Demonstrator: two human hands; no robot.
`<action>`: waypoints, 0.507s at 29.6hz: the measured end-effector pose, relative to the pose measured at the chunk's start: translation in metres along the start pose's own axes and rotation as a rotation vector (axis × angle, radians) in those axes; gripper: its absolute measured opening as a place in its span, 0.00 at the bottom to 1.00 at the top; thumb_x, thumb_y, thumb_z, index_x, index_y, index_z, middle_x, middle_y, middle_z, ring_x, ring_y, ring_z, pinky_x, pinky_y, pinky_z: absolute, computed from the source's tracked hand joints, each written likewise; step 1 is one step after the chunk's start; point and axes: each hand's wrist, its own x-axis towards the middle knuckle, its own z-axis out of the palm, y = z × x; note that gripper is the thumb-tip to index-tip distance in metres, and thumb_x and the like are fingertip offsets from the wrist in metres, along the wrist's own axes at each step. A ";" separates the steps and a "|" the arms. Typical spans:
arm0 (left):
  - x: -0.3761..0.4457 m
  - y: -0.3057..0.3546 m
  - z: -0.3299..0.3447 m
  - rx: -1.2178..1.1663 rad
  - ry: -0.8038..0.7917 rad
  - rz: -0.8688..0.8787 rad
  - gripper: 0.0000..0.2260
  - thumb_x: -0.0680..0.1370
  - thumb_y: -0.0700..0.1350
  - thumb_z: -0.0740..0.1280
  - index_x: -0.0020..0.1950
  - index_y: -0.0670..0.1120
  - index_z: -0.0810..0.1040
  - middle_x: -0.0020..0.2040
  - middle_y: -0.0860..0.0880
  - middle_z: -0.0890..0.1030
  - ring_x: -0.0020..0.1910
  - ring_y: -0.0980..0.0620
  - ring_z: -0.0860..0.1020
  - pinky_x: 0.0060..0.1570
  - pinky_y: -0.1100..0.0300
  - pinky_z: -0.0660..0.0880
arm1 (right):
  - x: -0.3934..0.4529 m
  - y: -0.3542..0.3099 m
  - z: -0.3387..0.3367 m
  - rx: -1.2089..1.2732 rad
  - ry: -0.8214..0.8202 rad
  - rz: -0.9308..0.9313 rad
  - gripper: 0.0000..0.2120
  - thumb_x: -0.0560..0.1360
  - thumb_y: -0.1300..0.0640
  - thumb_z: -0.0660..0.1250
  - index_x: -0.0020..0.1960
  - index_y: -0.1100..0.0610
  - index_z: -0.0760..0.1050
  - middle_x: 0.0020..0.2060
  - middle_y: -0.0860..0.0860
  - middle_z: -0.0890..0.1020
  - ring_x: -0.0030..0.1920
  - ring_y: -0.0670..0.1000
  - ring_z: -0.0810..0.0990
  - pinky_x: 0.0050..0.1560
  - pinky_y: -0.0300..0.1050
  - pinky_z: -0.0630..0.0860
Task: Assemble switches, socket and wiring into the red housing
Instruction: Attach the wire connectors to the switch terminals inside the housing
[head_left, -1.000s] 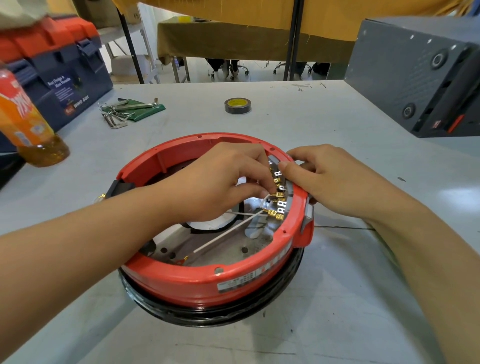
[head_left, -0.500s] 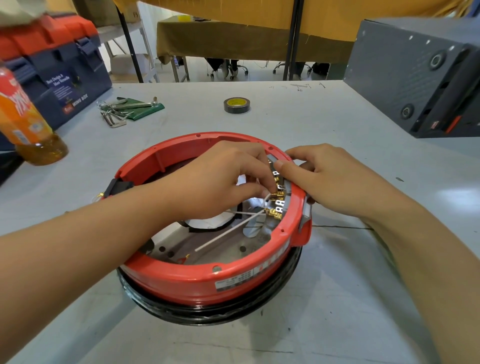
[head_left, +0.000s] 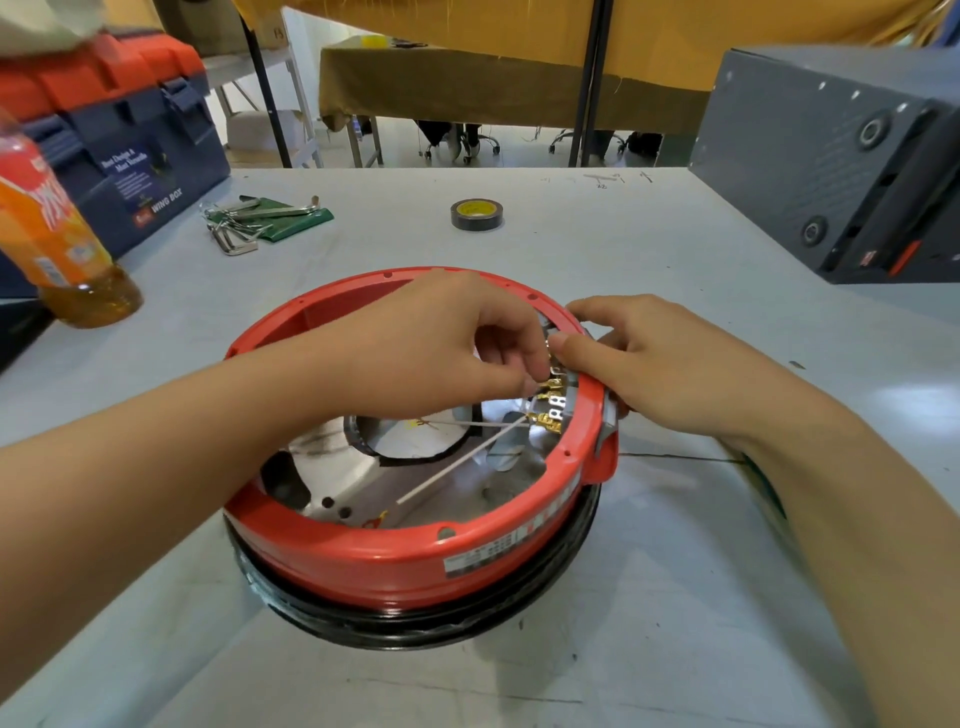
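The red housing (head_left: 395, 556) sits open side up on the grey table (head_left: 675, 597), near the front edge, resting on a black ring (head_left: 431, 626) that shows under its near rim. It is round, so it has no long axis of its own; its label strip (head_left: 511, 548) faces the camera on the near right wall. Inside, against the right wall, a switch block (head_left: 558, 402) with brass terminals (head_left: 545, 421) stands with its long axis running along the rim, from near right to far, and the terminals point inward toward the housing's centre. A white wire (head_left: 457, 467) lies slanted across the metal floor, its upper end at the lowest terminal and its lower end toward the near left, where a small red connector (head_left: 375, 519) lies. The left hand (head_left: 436, 353) reaches in over the far rim, fingers curled, thumb and fingertips pinching at one of the upper terminals; what exactly is between them is hidden. The right hand (head_left: 639, 364) rests on the right rim, its thumb pressed against the top of the switch block and its fingers curled round the outside of the wall. Farther back lie a roll of tape (head_left: 476, 214), a set of hex keys (head_left: 249, 223), an orange bottle (head_left: 57, 244) and a blue toolbox (head_left: 130, 150), all well apart from the housing
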 end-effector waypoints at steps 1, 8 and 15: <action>0.000 0.001 -0.001 -0.007 -0.025 -0.008 0.03 0.72 0.43 0.72 0.43 0.52 0.83 0.36 0.57 0.81 0.37 0.61 0.78 0.37 0.70 0.72 | 0.001 0.001 0.000 0.006 0.005 -0.018 0.14 0.78 0.46 0.59 0.58 0.48 0.76 0.32 0.49 0.82 0.33 0.43 0.79 0.43 0.46 0.77; 0.002 0.002 0.004 -0.063 -0.099 -0.051 0.01 0.70 0.47 0.74 0.41 0.52 0.84 0.35 0.55 0.80 0.33 0.61 0.75 0.33 0.70 0.69 | 0.007 0.007 0.004 0.066 0.061 -0.023 0.18 0.76 0.42 0.59 0.63 0.45 0.75 0.23 0.44 0.78 0.26 0.39 0.75 0.38 0.40 0.69; 0.000 0.001 0.011 -0.055 -0.044 -0.045 0.02 0.71 0.45 0.74 0.39 0.51 0.83 0.30 0.56 0.78 0.30 0.62 0.74 0.31 0.73 0.66 | 0.002 0.002 0.002 -0.013 0.157 0.009 0.16 0.73 0.37 0.60 0.54 0.44 0.77 0.26 0.49 0.78 0.29 0.45 0.77 0.36 0.40 0.73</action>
